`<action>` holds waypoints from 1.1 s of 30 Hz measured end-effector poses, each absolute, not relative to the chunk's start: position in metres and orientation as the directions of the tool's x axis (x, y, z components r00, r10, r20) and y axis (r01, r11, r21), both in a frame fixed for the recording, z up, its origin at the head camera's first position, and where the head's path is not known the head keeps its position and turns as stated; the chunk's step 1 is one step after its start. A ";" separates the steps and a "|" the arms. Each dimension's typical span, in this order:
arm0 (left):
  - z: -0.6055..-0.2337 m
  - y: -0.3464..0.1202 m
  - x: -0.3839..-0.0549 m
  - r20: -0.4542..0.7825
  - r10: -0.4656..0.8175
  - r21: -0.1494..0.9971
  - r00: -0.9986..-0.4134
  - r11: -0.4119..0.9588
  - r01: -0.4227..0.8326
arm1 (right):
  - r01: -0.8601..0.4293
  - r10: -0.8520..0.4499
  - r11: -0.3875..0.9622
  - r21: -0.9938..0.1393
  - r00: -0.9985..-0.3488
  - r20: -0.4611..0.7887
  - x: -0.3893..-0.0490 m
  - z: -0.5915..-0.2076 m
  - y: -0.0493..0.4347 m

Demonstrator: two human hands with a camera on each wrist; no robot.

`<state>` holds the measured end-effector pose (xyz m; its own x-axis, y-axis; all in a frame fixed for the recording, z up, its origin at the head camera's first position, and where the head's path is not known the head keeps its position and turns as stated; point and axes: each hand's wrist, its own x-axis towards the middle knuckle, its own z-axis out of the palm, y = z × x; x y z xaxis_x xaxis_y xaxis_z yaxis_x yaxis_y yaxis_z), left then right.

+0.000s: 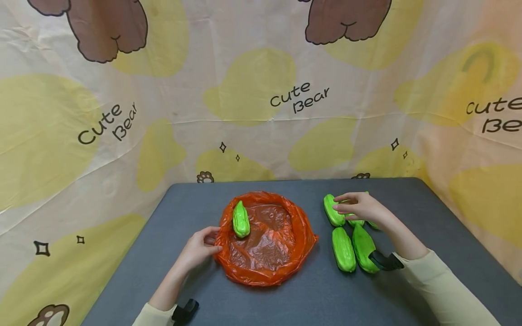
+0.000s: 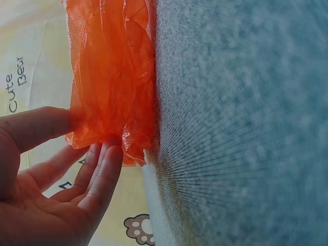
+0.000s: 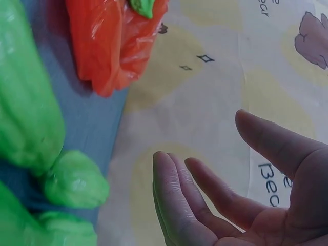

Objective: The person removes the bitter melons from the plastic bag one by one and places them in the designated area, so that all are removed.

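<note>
An orange-red plastic bag (image 1: pixel 299 253) stands on the table with its rim rolled outward and its mouth wide. One glossy green, ridged, elongated vegetable (image 1: pixel 241 220) lies in it, toward the left side. At the bag's left edge, my left hand (image 1: pixel 197 249) pinches the plastic between thumb and fingers (image 2: pixel 105 171). My right hand (image 1: pixel 363 208) hovers over a group of similar green vegetables (image 1: pixel 344 250) on the right. Its fingers (image 3: pixel 171 189) are extended, the thumb stands apart, and nothing is between them. The hand and wrist partly hide the rear vegetables.
The dark grey table (image 1: pixel 195 299) reaches back to a hanging cloth (image 1: pixel 244 90) printed with bears and lettering, which also rises along both sides. Black straps (image 1: pixel 385 261) are on both wrists. Grey tabletop separates the bag from the vegetable group.
</note>
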<state>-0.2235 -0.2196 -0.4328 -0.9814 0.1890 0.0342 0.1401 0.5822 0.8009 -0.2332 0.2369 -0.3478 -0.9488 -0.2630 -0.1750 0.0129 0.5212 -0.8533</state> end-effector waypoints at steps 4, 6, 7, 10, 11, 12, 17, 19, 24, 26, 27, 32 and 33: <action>-0.434 -0.219 -0.225 0.037 0.190 0.802 -0.981 0.580 0.142 | 0.017 -0.273 0.490 -0.872 -0.947 -0.171 -0.238 -0.349 0.226; -0.435 -0.219 -0.225 0.039 0.191 0.801 -0.981 0.580 0.145 | 0.024 -0.273 0.477 -0.878 -0.946 -0.174 -0.241 -0.350 0.220; -0.435 -0.219 -0.225 0.038 0.192 0.802 -0.981 0.580 0.145 | 0.024 -0.276 0.474 -0.880 -0.945 -0.174 -0.242 -0.350 0.217; -0.435 -0.218 -0.225 0.036 0.193 0.801 -0.981 0.581 0.144 | 0.026 -0.277 0.477 -0.878 -0.944 -0.178 -0.246 -0.351 0.208; -0.435 -0.218 -0.225 0.036 0.193 0.800 -0.981 0.582 0.144 | 0.027 -0.277 0.481 -0.876 -0.944 -0.181 -0.247 -0.351 0.206; -0.435 -0.218 -0.225 0.036 0.193 0.800 -0.981 0.582 0.144 | 0.025 -0.279 0.483 -0.875 -0.943 -0.181 -0.248 -0.351 0.203; -0.436 -0.218 -0.225 0.030 0.193 0.801 -0.981 0.582 0.140 | 0.012 -0.295 0.487 -0.873 -0.939 -0.178 -0.252 -0.353 0.189; -0.436 -0.219 -0.224 0.026 0.192 0.802 -0.981 0.582 0.136 | 0.007 -0.303 0.482 -0.876 -0.937 -0.175 -0.254 -0.354 0.183; -0.435 -0.219 -0.224 0.027 0.189 0.800 -0.982 0.585 0.135 | -0.004 -0.323 0.469 -0.883 -0.932 -0.167 -0.257 -0.355 0.168; -0.435 -0.220 -0.224 0.028 0.189 0.798 -0.982 0.587 0.135 | -0.005 -0.336 0.462 -0.887 -0.926 -0.170 -0.259 -0.355 0.161; -0.435 -0.220 -0.224 0.029 0.189 0.797 -0.982 0.588 0.136 | 0.000 -0.339 0.455 -0.891 -0.925 -0.173 -0.260 -0.355 0.157; -0.436 -0.220 -0.224 0.027 0.190 0.799 -0.981 0.587 0.136 | 0.012 -0.347 0.449 -0.893 -0.919 -0.188 -0.266 -0.357 0.136; -0.436 -0.220 -0.224 0.026 0.192 0.800 -0.981 0.584 0.136 | 0.014 -0.345 0.453 -0.891 -0.919 -0.190 -0.268 -0.357 0.132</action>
<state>-0.2242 -0.2198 -0.4357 -0.9810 0.1923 0.0262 0.1359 0.5841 0.8002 -0.2677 0.1322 -0.3570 -0.9193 -0.3447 -0.1900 0.0145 0.4529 -0.8915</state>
